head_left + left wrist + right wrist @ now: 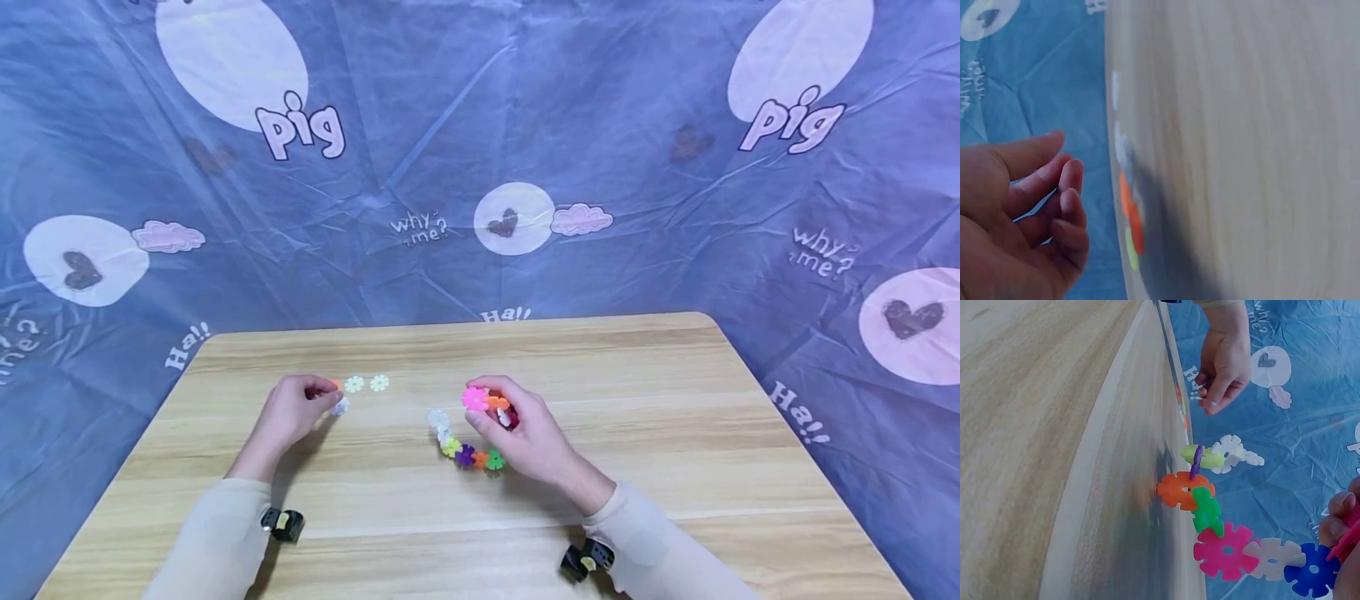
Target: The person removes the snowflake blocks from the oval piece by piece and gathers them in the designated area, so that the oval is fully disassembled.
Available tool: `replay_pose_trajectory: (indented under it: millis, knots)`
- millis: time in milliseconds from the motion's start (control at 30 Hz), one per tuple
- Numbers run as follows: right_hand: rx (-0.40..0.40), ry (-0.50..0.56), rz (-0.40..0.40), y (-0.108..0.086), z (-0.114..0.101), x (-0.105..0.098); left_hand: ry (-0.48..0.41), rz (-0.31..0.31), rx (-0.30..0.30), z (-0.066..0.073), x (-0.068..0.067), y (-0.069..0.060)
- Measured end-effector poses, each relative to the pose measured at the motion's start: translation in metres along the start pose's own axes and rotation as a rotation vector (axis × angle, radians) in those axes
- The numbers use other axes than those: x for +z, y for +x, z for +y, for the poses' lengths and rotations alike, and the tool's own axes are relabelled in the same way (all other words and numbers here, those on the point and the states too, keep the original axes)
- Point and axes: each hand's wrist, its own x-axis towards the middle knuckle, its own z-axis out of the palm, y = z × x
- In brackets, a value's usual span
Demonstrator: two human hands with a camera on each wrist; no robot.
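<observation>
My right hand (528, 433) pinches a pink snowflake disc (475, 398) between thumb and fingers, next to an orange disc. From that hand hangs a chain of linked plastic snowflake discs (1227, 551) in pink, white, blue, green, orange, purple and yellow, ending in clear or white ones. Loosely bent, the fingers of my left hand (1029, 219) show nothing between them in the left wrist view. That hand hovers over the table's left part, close to loose discs: an orange one (1130, 212), a yellow-green one (1132, 249) and white ones (354, 384).
The wood-grain table (360, 500) has a rounded far edge. Behind it and at both sides hangs a blue printed cloth (420, 125). Each wrist carries a small black camera (285, 525) on a strap.
</observation>
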Motion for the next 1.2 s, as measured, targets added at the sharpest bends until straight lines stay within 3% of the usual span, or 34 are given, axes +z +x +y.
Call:
replay_pose_trajectory:
  millis: [400,767,1000,1200]
  knots:
    - [-0.020,-0.014,0.005,-0.001,-0.002,0.001,-0.100,0.009,0.095,0.023,0.009,-0.018]
    - [-0.033,-0.015,0.005,-0.001,-0.002,0.000,-0.182,0.043,0.180,0.034,0.018,-0.028]
    - [-0.020,-0.003,0.018,-0.001,-0.002,-0.002,-0.267,0.058,0.266,0.047,0.025,-0.033]
    - [-0.035,-0.006,0.022,-0.002,-0.002,-0.003,-0.305,0.073,0.305,0.057,0.029,-0.038]
